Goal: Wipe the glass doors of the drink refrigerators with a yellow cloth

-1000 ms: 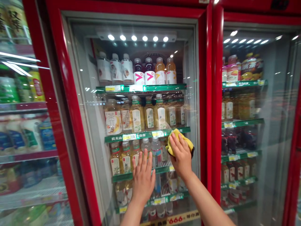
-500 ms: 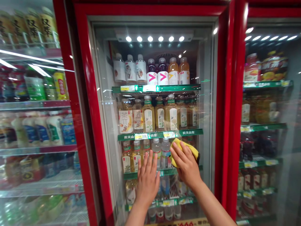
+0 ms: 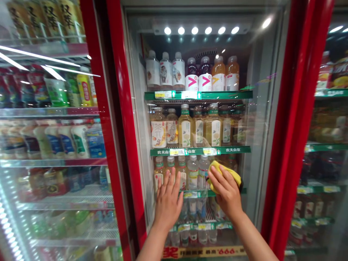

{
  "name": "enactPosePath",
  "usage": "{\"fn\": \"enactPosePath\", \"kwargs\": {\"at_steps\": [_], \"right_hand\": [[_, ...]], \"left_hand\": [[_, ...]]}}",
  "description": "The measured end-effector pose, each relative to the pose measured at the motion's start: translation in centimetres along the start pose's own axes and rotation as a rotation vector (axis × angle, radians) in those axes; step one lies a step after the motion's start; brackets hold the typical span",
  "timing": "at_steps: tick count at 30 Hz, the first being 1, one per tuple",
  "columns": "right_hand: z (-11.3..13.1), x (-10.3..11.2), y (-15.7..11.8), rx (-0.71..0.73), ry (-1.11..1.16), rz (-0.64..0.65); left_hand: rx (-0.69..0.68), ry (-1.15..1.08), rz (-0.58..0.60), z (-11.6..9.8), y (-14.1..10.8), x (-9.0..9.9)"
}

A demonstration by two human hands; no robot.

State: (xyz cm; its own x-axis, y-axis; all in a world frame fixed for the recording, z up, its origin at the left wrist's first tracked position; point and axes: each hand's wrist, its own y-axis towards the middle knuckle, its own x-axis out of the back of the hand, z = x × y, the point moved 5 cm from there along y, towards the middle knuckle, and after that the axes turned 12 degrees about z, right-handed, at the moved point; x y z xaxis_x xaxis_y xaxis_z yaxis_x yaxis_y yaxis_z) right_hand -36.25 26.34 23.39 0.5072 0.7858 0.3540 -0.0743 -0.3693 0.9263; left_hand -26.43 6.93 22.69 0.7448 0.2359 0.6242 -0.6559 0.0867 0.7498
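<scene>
A glass fridge door [image 3: 262,119] in a red frame stands in front of me. My left hand [image 3: 168,201] lies against the glass with fingers stretched out, in front of the lower bottles. My right hand [image 3: 227,186] presses a yellow cloth [image 3: 231,173] with a dark edge to the pane, its fingers bent over the cloth. Behind the glass, drink bottles [image 3: 185,127] stand upright in rows on shelves with green edge strips [image 3: 233,149]. Part of the third row is hidden by my hands.
Another drinks fridge with packed shelves [image 3: 58,163] is on the left. A further fridge [image 3: 323,145] stands on the right past the red frame [image 3: 296,145]. Shelf lamps [image 3: 195,30] shine at the top, and a printed yellow strip [image 3: 206,251] runs along the bottom.
The view has shifted, so the fridge sits further right. My left hand has moved left across the glass. My right hand stays on the cloth in about the same area of the pane.
</scene>
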Motion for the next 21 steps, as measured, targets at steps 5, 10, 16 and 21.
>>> {"fn": "enactPosePath", "kwargs": {"at_steps": [5,10,16,21], "right_hand": [[0.2,0.0,2.2,-0.147,0.022,-0.155],[3.2,-1.6,2.8,-0.010,0.021,0.040],[1.9,-0.7,2.0,-0.070,0.067,-0.152],[5.1,-1.9,5.1,-0.042,0.140,-0.153]], "left_hand": [[-0.004,0.000,0.010,1.0,-0.2,0.4],[0.004,-0.013,0.027,1.3,-0.5,0.3],[-0.020,-0.008,0.048,2.5,-1.2,0.7],[-0.001,-0.020,0.064,2.8,-1.4,0.8]]}}
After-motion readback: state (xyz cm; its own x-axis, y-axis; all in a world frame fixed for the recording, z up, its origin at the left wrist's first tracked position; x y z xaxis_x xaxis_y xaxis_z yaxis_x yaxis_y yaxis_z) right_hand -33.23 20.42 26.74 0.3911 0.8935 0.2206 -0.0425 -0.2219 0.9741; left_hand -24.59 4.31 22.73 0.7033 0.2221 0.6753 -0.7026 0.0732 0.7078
